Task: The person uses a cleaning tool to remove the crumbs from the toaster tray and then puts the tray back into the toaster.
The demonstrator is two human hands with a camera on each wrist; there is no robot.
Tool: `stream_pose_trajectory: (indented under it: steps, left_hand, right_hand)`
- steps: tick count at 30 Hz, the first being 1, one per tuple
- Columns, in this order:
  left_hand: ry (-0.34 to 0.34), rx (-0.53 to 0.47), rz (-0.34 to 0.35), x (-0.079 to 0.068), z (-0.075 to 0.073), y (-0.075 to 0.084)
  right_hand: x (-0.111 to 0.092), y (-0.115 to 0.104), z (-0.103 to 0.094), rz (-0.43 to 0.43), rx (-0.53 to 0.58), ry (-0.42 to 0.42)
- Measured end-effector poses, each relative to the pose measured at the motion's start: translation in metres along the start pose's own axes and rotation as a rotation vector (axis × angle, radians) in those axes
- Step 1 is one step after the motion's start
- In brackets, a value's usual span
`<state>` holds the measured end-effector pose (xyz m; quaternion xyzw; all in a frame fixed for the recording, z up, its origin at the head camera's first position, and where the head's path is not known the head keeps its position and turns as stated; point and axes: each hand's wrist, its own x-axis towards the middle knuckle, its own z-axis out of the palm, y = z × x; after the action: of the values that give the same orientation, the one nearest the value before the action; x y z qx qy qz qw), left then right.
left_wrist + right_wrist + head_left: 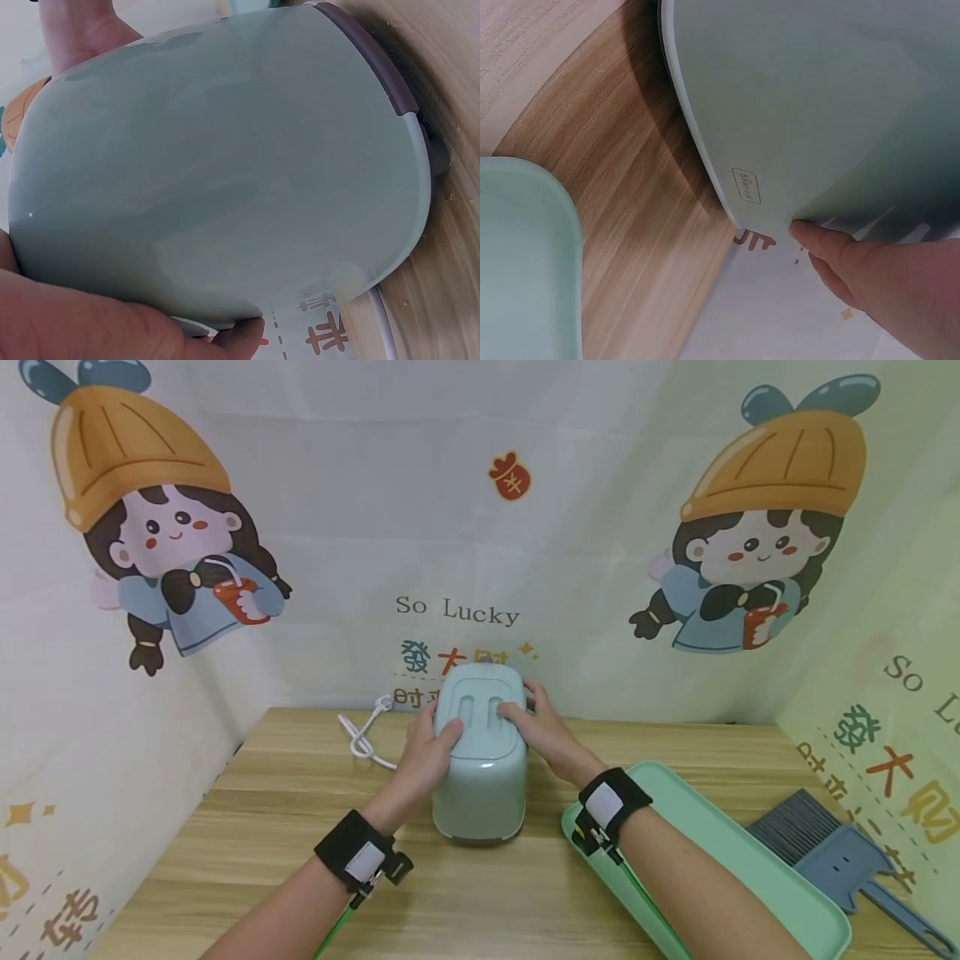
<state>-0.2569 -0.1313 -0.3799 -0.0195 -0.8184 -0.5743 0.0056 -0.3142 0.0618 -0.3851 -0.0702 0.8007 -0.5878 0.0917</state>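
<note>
The right wrist view crops the green appliance (817, 105) and tray (525, 259).

The toaster (480, 797) is flanked by the left hand (425, 750) and the right hand (553, 735), near the middle of the table (300, 852). The cord (363, 745) is laid to its left, toward the back. The tray (660, 793) is placed to the right, with the brush (843, 860) set along its right side. The table is backed by a cloth (592, 585).
</note>
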Motion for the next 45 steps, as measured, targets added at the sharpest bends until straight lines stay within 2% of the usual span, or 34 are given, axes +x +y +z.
stream_pose_trajectory:
  steps: [5,9,12,17,21,24,28,32,38,45]
  left_hand:
    - [0.0,-0.005,0.006,0.001,0.0,-0.002]
    - [0.018,0.003,0.011,0.002,0.001,-0.003]
    - [0.041,0.022,0.026,0.001,0.0,-0.002]
    - [0.078,0.112,0.121,0.001,-0.003,0.002]
    - [0.078,0.222,0.207,0.005,-0.005,0.005]
    - [0.054,0.284,0.24,0.008,-0.005,0.005]
    - [0.039,0.321,0.233,0.012,-0.004,0.003]
    - [0.046,0.33,0.227,0.014,-0.002,0.002]
    - [0.045,0.343,0.227,0.015,0.001,0.002]
    - [0.053,0.336,0.228,0.013,-0.001,0.002]
  right_hand:
    - [-0.002,-0.001,-0.001,0.002,-0.025,-0.003]
    - [-0.012,-0.006,-0.007,0.002,0.014,-0.016]
    - [-0.025,-0.01,-0.013,0.006,0.067,-0.003]
    - [-0.058,-0.004,-0.016,0.049,0.227,0.016]
    - [-0.087,0.012,-0.005,0.112,0.365,0.005]
    - [-0.104,0.028,0.009,0.184,0.445,0.002]
    - [-0.119,0.048,0.027,0.288,0.566,-0.059]
    - [-0.124,0.063,0.042,0.326,0.605,-0.113]
    - [-0.117,0.07,0.054,0.302,0.615,-0.068]
    - [-0.11,0.069,0.066,0.251,0.615,-0.069]
